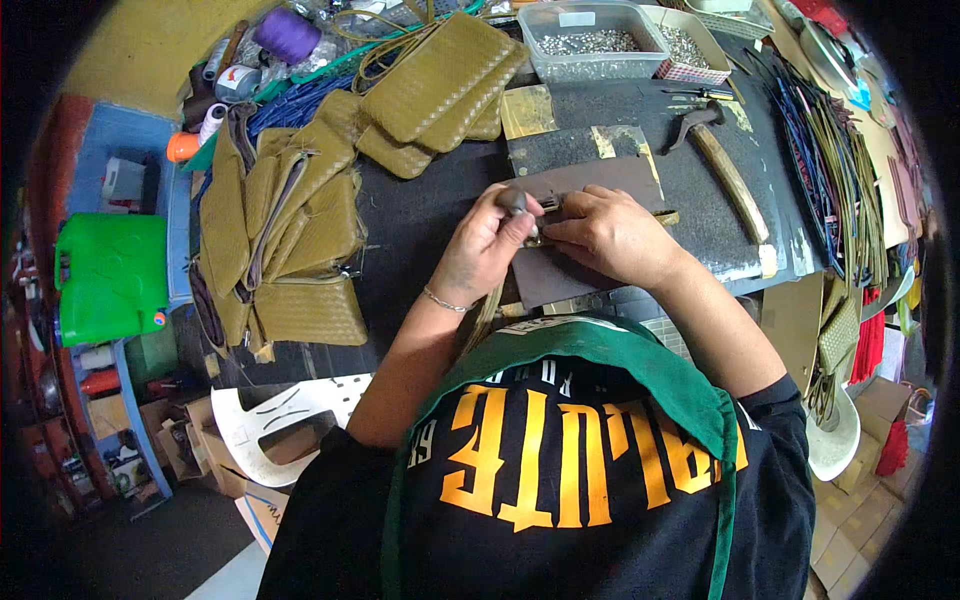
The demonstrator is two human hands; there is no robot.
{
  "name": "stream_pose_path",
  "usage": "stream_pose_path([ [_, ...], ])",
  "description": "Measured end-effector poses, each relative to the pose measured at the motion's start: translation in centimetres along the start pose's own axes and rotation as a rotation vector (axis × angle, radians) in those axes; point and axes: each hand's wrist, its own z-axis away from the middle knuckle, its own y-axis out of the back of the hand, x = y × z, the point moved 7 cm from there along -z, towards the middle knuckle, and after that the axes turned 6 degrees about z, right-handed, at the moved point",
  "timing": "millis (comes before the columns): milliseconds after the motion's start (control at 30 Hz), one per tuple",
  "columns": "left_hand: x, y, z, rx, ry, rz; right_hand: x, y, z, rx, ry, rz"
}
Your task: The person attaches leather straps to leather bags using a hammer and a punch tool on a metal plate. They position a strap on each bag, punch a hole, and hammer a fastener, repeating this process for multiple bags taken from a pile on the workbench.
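My left hand [470, 255] is closed around a tool with a dark rounded knob [512, 200] that sticks up between thumb and fingers. My right hand [620, 238] is pinched close beside it, and its fingertips hide what they hold. Between the two hands a small metal piece [550, 203] shows in part. An olive strap [485, 318] hangs down below my left hand toward my lap. Under both hands lies a dark brown sheet [555, 284] on the worktable. To the right of my right hand rests a hammer [727, 170] with a wooden handle.
Olive woven pouches [300, 230] are heaped at the left, with more stacked flat pouches [440, 85] behind. A clear bin [590, 72] of small metal parts stands at the back. Bundled cords [840, 170] lie at the right, and purple thread [287, 36] at the far left.
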Motion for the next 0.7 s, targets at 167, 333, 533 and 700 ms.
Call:
stream_pose_path([
  [167,1.4,-0.8,0.0,-0.064,-0.179,-0.236,-0.1,0.1,0.0,0.004,0.003,0.006],
  [333,1.1,-1.0,0.1,-0.065,-0.172,-0.303,-0.1,0.1,0.1,0.010,0.015,0.004],
  [533,1.3,-1.5,0.2,-0.039,-0.231,-0.354,0.0,0.0,0.6,-0.047,-0.008,0.063],
  [700,1.2,-0.7,0.9,0.031,-0.253,-0.367,2.4,1.9,0.5,0.004,-0.078,-0.261],
])
